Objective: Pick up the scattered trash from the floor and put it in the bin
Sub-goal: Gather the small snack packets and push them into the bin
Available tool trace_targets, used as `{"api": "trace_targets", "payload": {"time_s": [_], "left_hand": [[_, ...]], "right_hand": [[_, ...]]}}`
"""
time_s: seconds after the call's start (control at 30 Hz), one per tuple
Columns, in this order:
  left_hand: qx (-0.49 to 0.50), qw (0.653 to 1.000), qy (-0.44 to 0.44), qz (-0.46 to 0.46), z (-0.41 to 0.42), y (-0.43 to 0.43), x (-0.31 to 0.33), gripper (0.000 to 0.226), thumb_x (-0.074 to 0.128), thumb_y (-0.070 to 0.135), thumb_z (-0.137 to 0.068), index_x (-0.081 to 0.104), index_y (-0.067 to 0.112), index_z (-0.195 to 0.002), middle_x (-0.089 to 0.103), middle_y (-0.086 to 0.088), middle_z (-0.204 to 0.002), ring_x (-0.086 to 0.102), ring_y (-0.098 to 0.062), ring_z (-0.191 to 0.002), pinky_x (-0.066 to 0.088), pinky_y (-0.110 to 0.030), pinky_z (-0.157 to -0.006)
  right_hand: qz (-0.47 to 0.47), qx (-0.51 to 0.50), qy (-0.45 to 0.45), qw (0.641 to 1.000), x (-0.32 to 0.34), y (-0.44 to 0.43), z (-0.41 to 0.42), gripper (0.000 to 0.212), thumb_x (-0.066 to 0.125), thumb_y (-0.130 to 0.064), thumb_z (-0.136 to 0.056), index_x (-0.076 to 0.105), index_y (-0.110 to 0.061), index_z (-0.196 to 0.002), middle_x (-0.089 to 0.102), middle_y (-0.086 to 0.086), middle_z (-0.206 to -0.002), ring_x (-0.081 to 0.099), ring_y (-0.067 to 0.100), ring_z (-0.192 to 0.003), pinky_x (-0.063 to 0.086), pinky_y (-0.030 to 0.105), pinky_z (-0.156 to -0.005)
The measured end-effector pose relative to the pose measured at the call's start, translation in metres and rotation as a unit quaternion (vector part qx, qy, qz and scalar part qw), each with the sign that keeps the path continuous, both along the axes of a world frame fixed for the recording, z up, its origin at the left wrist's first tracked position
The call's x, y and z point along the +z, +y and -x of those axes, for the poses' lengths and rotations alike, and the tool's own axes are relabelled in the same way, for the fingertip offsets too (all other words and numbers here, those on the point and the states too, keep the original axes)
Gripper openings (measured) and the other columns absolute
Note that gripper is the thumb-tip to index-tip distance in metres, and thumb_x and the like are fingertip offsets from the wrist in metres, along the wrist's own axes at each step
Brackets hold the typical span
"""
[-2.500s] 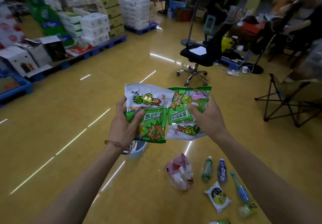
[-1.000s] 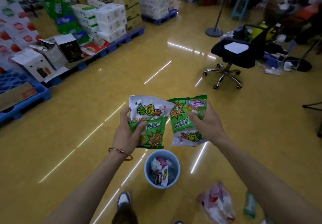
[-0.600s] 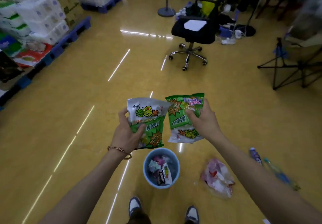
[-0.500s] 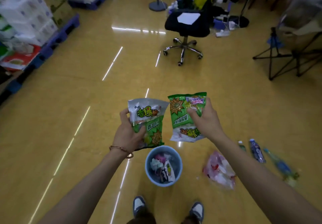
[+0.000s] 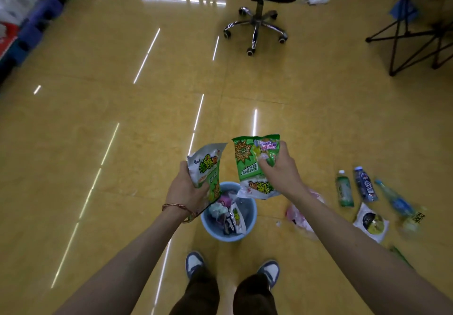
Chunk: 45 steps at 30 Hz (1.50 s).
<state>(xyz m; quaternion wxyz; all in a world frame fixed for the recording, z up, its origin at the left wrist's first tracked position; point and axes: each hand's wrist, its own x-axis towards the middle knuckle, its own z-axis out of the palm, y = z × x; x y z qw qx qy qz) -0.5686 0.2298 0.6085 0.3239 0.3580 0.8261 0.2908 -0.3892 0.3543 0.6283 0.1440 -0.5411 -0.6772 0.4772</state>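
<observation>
At 10 o'clock from me, far off, stand blue pallets. My left hand grips one green-and-white packet, thumb on its front, the other fingers behind it. Under this packet, at 12 o'clock from my two shoes, one blue bin stands on the floor with some trash inside. My right hand pinches a second packet of the same kind near its top, together with one small pink-labelled wrapper. The lower end of this packet hangs above the bin's rim. At 3 o'clock from the bin lies one pink bag, partly hidden by my forearm. Further right lie three bottles side by side and one white pouch. A blurred thing beside them I cannot name. One chair stands at 12 o'clock, well apart.
</observation>
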Motion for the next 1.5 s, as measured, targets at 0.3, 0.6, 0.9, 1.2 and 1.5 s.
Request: {"api": "trace_targets", "payload": {"time_s": [0.3,0.6,0.9,1.2,1.5], "left_hand": [[-0.012,0.999,-0.016,0.051,-0.003,-0.001,-0.099,0.047,0.065,0.022,-0.083,0.041,0.009,-0.122,0.061,-0.005,-0.099,0.051,-0.019,-0.078,0.04,-0.026,-0.065],[-0.042,0.995,-0.02,0.09,-0.016,-0.009,-0.222,0.037,0.064,0.023,-0.084,0.042,0.01,-0.111,0.061,-0.001,-0.088,0.058,-0.024,-0.074,0.043,-0.028,-0.06],[-0.064,0.989,-0.031,0.126,-0.032,-0.02,-0.314,0.038,0.059,0.029,-0.086,0.048,0.019,-0.121,0.068,-0.008,-0.099,0.063,-0.029,-0.087,0.05,-0.033,-0.068],[-0.228,0.944,-0.072,0.229,-0.039,-0.028,-0.374,0.06,0.049,0.018,-0.092,0.022,0.028,-0.145,0.051,-0.009,-0.136,0.053,-0.027,-0.116,0.045,-0.032,-0.094],[-0.289,0.927,-0.121,0.205,-0.043,-0.036,-0.411,0.082,0.054,0.029,-0.089,-0.005,0.033,-0.146,0.005,-0.002,-0.158,0.02,-0.022,-0.142,0.027,-0.036,-0.113]], "right_hand": [[0.04,0.042,-0.018,0.998,-0.107,0.003,0.005,0.026,0.056,-0.022,-0.094,0.05,-0.013,-0.117,0.066,0.007,-0.101,0.065,0.025,-0.092,0.054,0.039,-0.077],[0.073,0.054,-0.036,0.995,-0.229,-0.012,-0.006,0.026,0.056,-0.022,-0.094,0.051,-0.014,-0.118,0.065,0.003,-0.096,0.062,0.023,-0.084,0.045,0.015,-0.065],[0.229,0.039,-0.041,0.972,-0.334,-0.026,-0.001,0.036,0.051,-0.024,-0.095,0.044,-0.016,-0.13,0.06,0.002,-0.112,0.059,0.02,-0.099,0.047,0.031,-0.076],[0.273,0.154,-0.149,0.938,-0.389,-0.041,0.015,0.032,0.048,-0.031,-0.098,0.059,-0.007,-0.115,0.066,0.018,-0.111,0.062,0.032,-0.101,0.049,0.048,-0.092],[0.121,0.185,-0.26,0.94,-0.419,-0.043,0.018,0.012,0.057,-0.013,-0.092,0.059,-0.005,-0.083,0.058,0.011,-0.079,0.055,0.026,-0.073,0.042,0.032,-0.063]]}}
